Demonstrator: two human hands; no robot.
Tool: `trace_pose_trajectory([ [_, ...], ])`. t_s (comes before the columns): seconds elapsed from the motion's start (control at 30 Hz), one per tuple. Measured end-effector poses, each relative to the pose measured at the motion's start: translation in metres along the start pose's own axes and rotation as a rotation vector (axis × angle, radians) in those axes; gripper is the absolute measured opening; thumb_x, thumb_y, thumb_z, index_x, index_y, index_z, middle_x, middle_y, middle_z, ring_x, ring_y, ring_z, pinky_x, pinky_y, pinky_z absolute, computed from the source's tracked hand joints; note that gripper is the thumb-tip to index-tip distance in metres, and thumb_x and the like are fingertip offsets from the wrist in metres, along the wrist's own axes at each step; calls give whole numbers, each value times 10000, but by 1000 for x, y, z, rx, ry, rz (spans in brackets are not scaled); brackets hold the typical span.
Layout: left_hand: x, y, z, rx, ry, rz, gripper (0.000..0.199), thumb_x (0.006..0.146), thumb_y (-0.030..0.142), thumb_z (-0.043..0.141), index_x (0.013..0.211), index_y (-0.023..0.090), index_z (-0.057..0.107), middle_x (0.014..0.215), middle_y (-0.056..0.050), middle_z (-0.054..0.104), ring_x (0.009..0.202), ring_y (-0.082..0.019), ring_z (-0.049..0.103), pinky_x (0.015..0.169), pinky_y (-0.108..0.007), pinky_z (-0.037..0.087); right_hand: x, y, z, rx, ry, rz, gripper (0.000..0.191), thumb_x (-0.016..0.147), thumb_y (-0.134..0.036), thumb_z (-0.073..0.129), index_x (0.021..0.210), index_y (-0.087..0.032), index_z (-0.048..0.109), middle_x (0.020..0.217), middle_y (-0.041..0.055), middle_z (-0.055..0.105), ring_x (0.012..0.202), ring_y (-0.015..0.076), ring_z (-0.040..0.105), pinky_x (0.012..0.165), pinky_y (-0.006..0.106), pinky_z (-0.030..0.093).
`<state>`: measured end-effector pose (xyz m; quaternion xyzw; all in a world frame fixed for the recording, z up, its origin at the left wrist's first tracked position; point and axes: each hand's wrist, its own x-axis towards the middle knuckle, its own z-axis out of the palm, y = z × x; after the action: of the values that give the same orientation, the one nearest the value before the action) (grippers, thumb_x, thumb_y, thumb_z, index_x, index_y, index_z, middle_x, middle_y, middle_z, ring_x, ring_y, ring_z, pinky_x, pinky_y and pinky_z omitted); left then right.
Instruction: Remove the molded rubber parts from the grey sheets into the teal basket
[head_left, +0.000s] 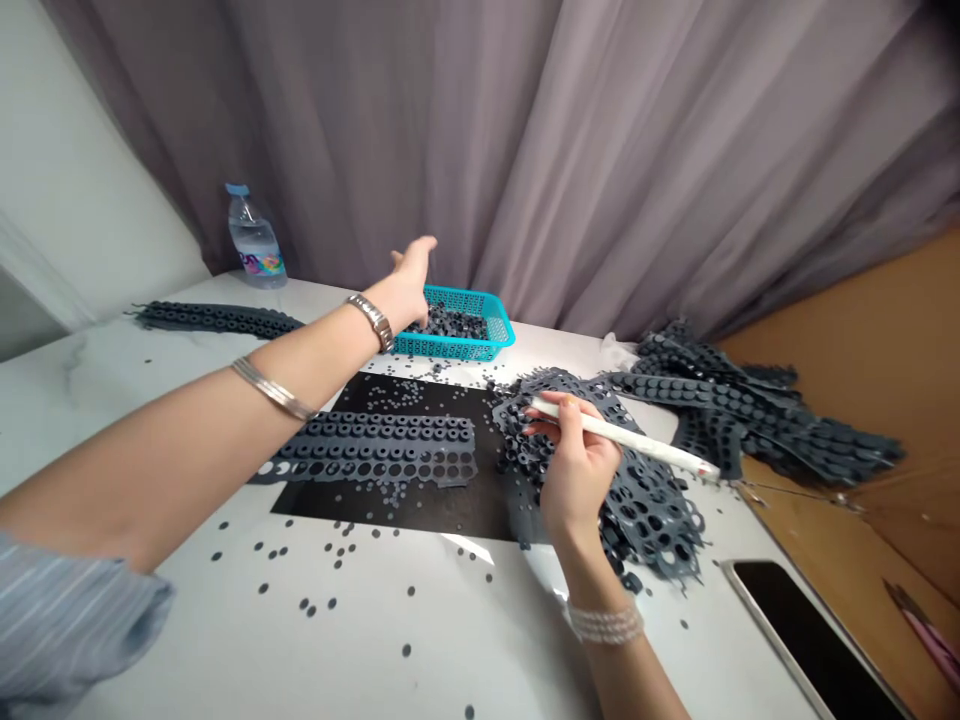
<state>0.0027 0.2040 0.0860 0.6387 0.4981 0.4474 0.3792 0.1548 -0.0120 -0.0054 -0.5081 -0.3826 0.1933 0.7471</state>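
My left hand [412,280] is stretched over the left end of a teal plastic basket [501,330], fingers apart, with nothing seen in it. Small dark rubber pieces [457,325] fill the basket's bottom. My right hand [576,465] has its fingers wrapped round a white pen-like stick [645,442], above a pile of dark perforated rubber sheets [652,510]. A perforated rubber strip [390,435] with rows of raised rings lies on a black mat [442,508]; its near row shows open holes.
A water bottle [256,245] stands at the back left near another rubber strip [217,318]. More strips [780,425] are heaped at the right. A phone [810,635] lies at the front right. Small dark discs [411,591] are scattered over the white table [247,650].
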Motion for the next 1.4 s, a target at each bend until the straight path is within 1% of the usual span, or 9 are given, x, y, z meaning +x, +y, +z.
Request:
trace_pose_trajectory([
  [0.1,-27,-13,7,41,149,5,395,841,495,487,1106,216,580,1125,-111,618,1013,-243,543,795,-379,436,-2,-3,1,9,-21,10,243,886,-394,561,848,-176,661,748,33,665,659,151,648,559,278,539],
  [0.2,-71,-27,-5,84,131,77,213,841,364,503,843,186,620,938,-69,645,886,-184,547,786,-331,418,-6,-4,3,21,-42,14,229,885,-382,570,841,-178,667,737,23,663,645,137,639,557,259,529],
  [0.3,-120,-37,-25,230,-107,213,188,836,329,514,740,193,601,836,-33,656,800,-156,561,757,-302,415,-12,-1,9,1,-131,54,240,900,-393,553,863,-182,663,732,17,667,614,127,626,549,250,515],
  [0.4,-159,-48,-40,411,-308,192,161,848,326,509,761,210,579,775,-2,651,724,-144,564,686,-281,415,-21,9,18,-104,-356,117,276,921,-418,515,873,-187,658,714,15,672,578,128,613,547,251,503],
  [0.5,-179,-62,-43,510,-426,239,118,854,279,496,854,214,595,869,-12,673,788,-155,597,741,-291,441,-30,20,28,-269,-582,98,305,937,-416,479,838,-193,662,714,23,676,602,145,627,575,254,503],
  [0.6,-184,-77,-39,605,-484,355,214,851,250,514,1023,199,630,1054,-51,669,991,-196,598,892,-333,434,-34,30,34,-374,-676,39,311,949,-391,451,821,-197,658,736,31,678,667,167,658,624,259,508],
  [0.7,-183,-85,-32,684,-536,436,286,866,248,518,1117,177,637,1100,-73,649,1077,-222,569,950,-360,414,-34,35,33,-403,-722,10,307,957,-375,435,829,-200,652,760,34,686,713,180,677,664,267,510],
  [1.23,-186,-81,-18,820,-492,449,215,858,160,485,882,134,697,867,-106,689,902,-252,622,787,-376,448,-37,23,37,-531,-759,-91,270,942,-270,425,778,-199,627,760,32,706,660,167,660,624,254,433],
  [1.4,-192,-74,-22,806,-486,561,280,889,119,434,750,138,677,766,-96,679,823,-240,608,774,-394,422,-40,24,40,-616,-741,-182,276,942,-245,419,709,-207,562,753,33,689,611,154,625,595,260,386],
])
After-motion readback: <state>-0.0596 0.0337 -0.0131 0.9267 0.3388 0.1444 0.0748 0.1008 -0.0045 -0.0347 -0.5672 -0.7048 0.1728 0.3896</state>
